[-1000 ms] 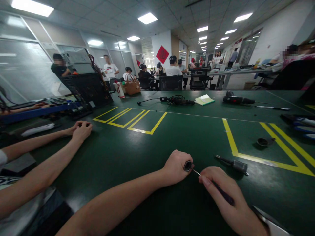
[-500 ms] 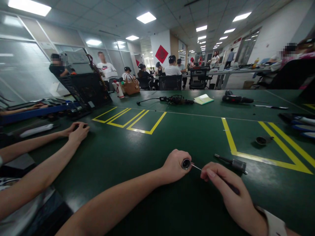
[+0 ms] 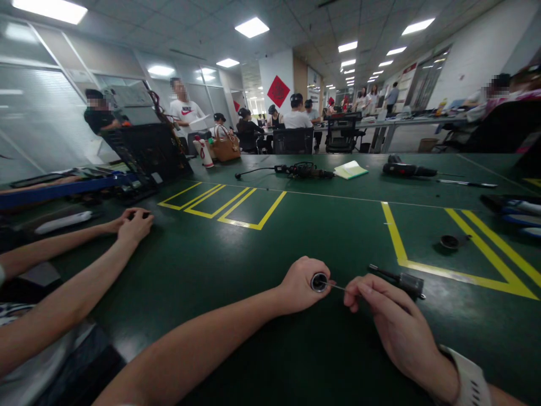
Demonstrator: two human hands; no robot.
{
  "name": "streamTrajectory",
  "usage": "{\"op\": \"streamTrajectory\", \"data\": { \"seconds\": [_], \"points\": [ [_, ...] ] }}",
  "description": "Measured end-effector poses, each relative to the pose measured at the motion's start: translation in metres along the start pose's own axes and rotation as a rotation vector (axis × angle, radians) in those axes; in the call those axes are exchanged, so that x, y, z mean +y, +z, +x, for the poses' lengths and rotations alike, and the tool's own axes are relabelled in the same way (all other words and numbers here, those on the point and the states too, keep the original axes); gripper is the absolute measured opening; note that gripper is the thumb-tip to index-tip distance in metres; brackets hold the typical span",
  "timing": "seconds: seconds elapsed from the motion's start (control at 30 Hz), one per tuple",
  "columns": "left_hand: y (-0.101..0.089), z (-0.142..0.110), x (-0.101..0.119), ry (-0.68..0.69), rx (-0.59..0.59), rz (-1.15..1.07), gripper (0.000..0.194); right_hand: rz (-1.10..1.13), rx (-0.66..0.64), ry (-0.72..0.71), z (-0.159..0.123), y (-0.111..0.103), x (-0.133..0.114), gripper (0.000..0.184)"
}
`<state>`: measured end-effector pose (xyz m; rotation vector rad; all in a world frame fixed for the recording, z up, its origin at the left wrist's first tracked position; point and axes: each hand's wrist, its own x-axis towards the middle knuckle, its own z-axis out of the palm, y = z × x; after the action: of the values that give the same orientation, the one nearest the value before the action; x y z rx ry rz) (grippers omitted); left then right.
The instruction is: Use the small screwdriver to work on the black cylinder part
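My left hand (image 3: 301,285) is closed in a fist around a small black cylindrical part (image 3: 318,281), whose round open end faces right. My right hand (image 3: 391,324) pinches a thin screwdriver (image 3: 336,287) whose metal tip reaches into that open end. Both hands rest low on the green table (image 3: 236,254). Just beyond my right hand lies a dark tool with a grey collar (image 3: 401,279). A small black round cap (image 3: 449,241) sits further right inside the yellow tape lines.
A co-worker's two forearms and clasped hands (image 3: 133,221) lie on the table at left. Cables and a black device (image 3: 302,170), a green notepad (image 3: 350,170), a black power tool (image 3: 403,169) and blue-handled tools (image 3: 518,211) lie further back. Several people sit at far tables.
My right hand has slid back toward me and rotated, so its wrist and a white cuff now show. The screwdriver tip stays at the part's opening. A standing person at the back left has shifted.
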<state>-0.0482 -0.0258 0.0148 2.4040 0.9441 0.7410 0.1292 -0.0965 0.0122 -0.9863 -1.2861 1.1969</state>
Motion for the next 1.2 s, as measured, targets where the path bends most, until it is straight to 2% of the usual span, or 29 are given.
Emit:
{"op": "streamTrajectory", "data": {
  "seconds": [0.1, 0.23, 0.33, 0.43, 0.57, 0.7, 0.8, 0.97, 1.03, 1.1, 1.2],
  "points": [
    [0.001, 0.0, -0.001, -0.011, 0.01, 0.022, 0.013, -0.115, -0.004, -0.049, -0.003, 0.002, -0.003, 0.026],
    [0.005, 0.0, -0.004, -0.007, -0.024, 0.124, 0.012, -0.417, -0.057, -0.23, -0.011, 0.007, -0.014, 0.02],
    [0.007, -0.001, -0.006, 0.018, -0.049, 0.175, 0.011, -0.502, -0.101, -0.317, -0.015, 0.008, -0.017, 0.017],
    [0.006, -0.001, -0.006, 0.062, -0.053, 0.151, 0.011, -0.391, -0.082, -0.212, -0.012, 0.004, -0.014, 0.022],
    [0.002, 0.0, -0.004, 0.08, -0.091, 0.071, 0.01, -0.081, -0.012, -0.016, -0.001, 0.002, -0.009, 0.027],
    [0.001, 0.001, -0.003, 0.031, -0.089, 0.023, 0.012, 0.071, 0.05, 0.048, 0.004, 0.004, -0.007, 0.026],
    [0.002, 0.001, -0.004, -0.002, -0.072, 0.026, 0.011, -0.019, 0.039, -0.013, 0.001, 0.003, -0.008, 0.027],
    [0.006, 0.001, -0.005, 0.003, -0.059, 0.114, 0.011, -0.411, -0.039, -0.193, -0.01, 0.005, -0.015, 0.023],
    [0.007, 0.001, -0.005, -0.003, -0.071, 0.148, 0.011, -0.494, -0.064, -0.269, -0.012, 0.006, -0.018, 0.022],
    [0.007, 0.001, -0.005, 0.015, -0.087, 0.153, 0.01, -0.488, -0.059, -0.258, -0.011, 0.006, -0.018, 0.024],
    [0.005, 0.0, -0.005, 0.049, -0.096, 0.122, 0.01, -0.325, -0.033, -0.118, -0.005, 0.002, -0.014, 0.029]
  ]
}}
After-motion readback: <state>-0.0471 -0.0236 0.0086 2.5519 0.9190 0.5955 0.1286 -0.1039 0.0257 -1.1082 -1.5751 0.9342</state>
